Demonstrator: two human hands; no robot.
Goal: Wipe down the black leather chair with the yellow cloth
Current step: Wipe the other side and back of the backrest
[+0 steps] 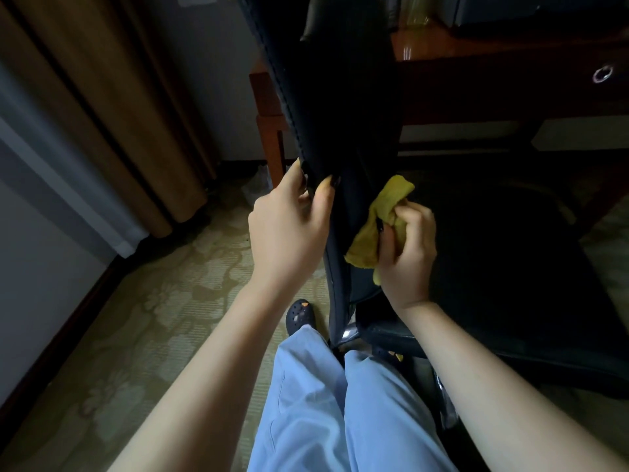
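The black leather chair [340,97] stands in front of me, its backrest rising through the middle of the view and its seat [493,267] spreading dark to the right. My left hand [289,226] grips the stitched left edge of the backrest, thumb and fingers curled round it. My right hand [408,247] holds the bunched yellow cloth [377,223] against the lower inner face of the backrest, just above the seat. Part of the cloth is hidden inside my fist.
A wooden desk [510,63] with a ring-pull drawer [602,73] stands behind the chair. Brown curtains [102,114] hang at left above a patterned carpet [153,301]. My legs in light blue trousers [340,410] and a dark shoe [301,315] are close to the chair's base.
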